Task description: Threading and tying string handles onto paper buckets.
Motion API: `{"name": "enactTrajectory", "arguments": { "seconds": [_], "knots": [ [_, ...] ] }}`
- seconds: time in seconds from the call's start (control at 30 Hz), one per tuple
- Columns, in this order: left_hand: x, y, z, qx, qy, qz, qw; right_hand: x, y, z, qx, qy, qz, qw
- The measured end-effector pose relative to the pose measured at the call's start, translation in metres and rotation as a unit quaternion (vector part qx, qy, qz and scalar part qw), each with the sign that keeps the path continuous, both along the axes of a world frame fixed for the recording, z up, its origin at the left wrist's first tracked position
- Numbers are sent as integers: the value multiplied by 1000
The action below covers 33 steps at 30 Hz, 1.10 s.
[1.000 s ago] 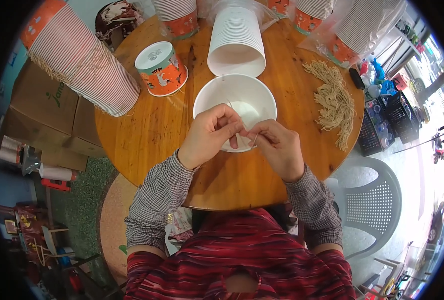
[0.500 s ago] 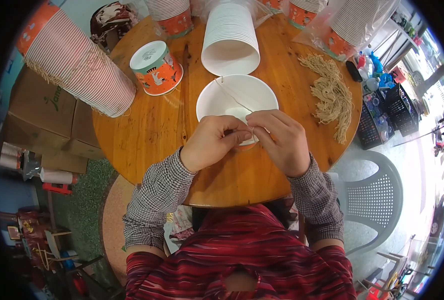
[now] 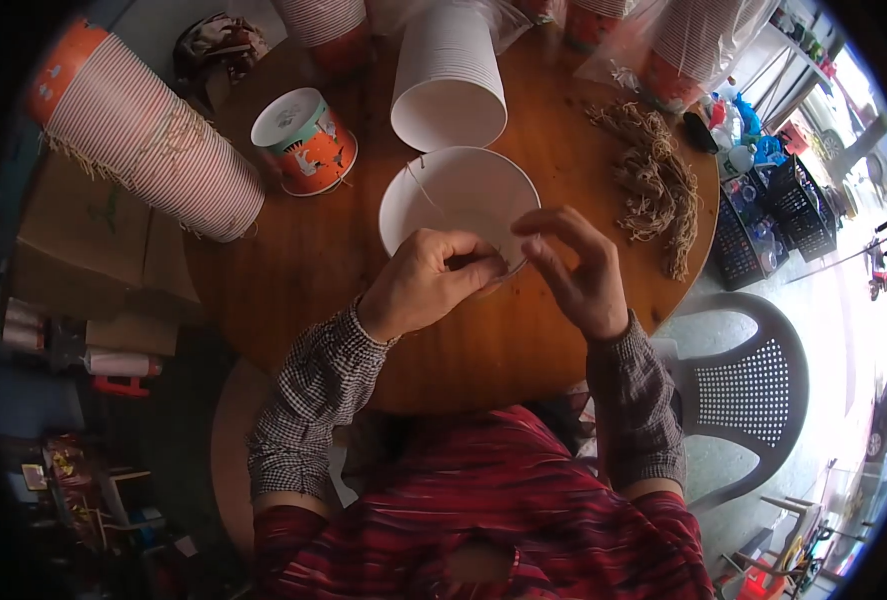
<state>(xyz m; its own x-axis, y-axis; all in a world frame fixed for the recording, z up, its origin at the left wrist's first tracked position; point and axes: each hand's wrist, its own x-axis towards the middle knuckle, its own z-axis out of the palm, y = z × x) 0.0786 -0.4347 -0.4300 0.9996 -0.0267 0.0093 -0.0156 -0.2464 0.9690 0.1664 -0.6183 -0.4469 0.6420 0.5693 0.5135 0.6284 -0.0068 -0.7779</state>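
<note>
Together, the left hand point(image 3: 426, 282) and right hand point(image 3: 574, 268) pinch a thin string point(image 3: 419, 188) at the white paper bowl's point(image 3: 459, 198) near rim — both fingertips closed on it — above the round wooden desk point(image 3: 304, 250).

Brown cardboard boxes point(image 3: 84, 250) left of the table; clear plastic bag point(image 3: 694, 40) top right

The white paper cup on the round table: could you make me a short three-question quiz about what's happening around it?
1. True or false: the left hand touches the near rim of the white paper cup.
2. Which lies right of that cup? A) bundle of tan strings B) orange printed cup C) long striped cup stack
3. What furniture stands at the right of the wooden table?

Key: 1 true; 2 A; 3 a grey plastic chair.
</note>
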Motion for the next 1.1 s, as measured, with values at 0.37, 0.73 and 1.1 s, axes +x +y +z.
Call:
{"name": "enactTrajectory", "arguments": {
  "seconds": [0.37,0.73,1.1],
  "knots": [
    [1,0,-3,-62,18,-4,998,-4,5,-16,18,-54,19,998],
    [-4,5,-3,238,-198,54,949,-6,2,-16,65,-41,-108,991],
    [-46,-25,-10,-208,7,121,971,-35,-11,7,-48,-288,-7,957]
  ]
}}
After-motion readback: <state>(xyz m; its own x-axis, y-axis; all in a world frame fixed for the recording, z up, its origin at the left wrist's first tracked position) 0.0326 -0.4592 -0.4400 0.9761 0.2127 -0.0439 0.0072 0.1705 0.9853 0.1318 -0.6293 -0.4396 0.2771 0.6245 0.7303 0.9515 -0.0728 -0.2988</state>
